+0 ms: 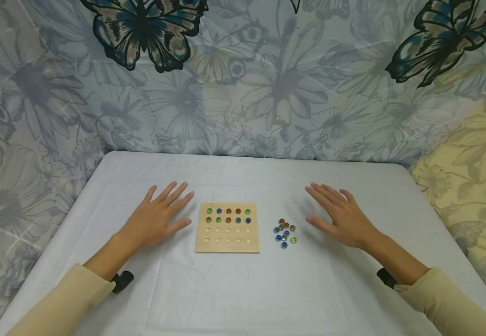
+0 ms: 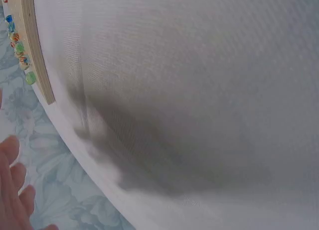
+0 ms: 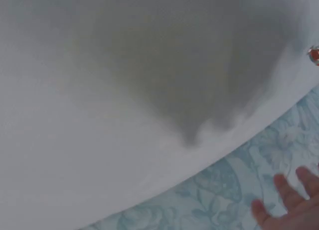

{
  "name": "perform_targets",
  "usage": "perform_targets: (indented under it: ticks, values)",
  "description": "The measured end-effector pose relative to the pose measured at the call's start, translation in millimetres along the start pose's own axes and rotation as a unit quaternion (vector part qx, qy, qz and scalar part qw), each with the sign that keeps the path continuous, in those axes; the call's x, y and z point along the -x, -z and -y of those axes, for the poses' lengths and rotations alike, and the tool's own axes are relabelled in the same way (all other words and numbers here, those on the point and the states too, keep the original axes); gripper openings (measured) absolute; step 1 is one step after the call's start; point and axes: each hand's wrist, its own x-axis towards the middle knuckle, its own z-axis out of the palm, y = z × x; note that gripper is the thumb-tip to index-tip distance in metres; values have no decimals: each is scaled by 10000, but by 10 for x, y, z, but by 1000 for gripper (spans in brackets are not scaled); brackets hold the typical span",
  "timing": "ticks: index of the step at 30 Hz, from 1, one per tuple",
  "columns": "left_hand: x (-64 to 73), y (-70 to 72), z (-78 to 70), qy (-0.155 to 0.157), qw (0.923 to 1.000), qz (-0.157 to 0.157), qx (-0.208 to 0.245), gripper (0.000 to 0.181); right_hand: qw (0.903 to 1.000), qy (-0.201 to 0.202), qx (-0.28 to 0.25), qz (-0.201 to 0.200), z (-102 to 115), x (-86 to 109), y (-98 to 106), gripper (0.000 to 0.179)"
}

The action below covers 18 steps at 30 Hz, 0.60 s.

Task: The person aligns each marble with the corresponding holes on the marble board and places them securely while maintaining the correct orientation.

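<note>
A light wooden board (image 1: 228, 235) with rows of round hollows lies on the white-covered table. Glass marbles in green, blue and brown fill its two far rows, while the two near rows have bare hollows. To its right sits a loose cluster of marbles (image 1: 284, 232), blue, green, brown and reddish. My left hand (image 1: 156, 221) hovers left of the board, palm down with fingers spread, holding nothing. On the other side, my right hand (image 1: 341, 218) hovers right of the loose marbles, its fingers straight and nothing in it. In the left wrist view the board's edge (image 2: 37, 51) shows at upper left.
The white cloth (image 1: 243, 294) covers the table, and its far edge meets a hanging fabric (image 1: 243, 107) printed with flowers and butterflies. Black straps with small devices sit at both wrists, by the beige sleeves (image 1: 64, 294).
</note>
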Motion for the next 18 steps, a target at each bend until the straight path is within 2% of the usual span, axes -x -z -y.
perform_targets:
  ticks: [4,9,14,18]
  values:
    - [0,-42,-32,-211,9989,351,238,72,9939,0,-1090,136,59,0,7,69]
    - [-4,-100,-60,-448,9971,523,309,75,9794,169,-2009,91,91,-17,-36,62]
    - [-12,-136,-102,-587,9950,646,492,76,9672,261,-2515,222,106,3,-85,54]
    - [-13,-156,-123,-640,9942,660,554,78,9623,176,-2670,480,124,12,-120,48]
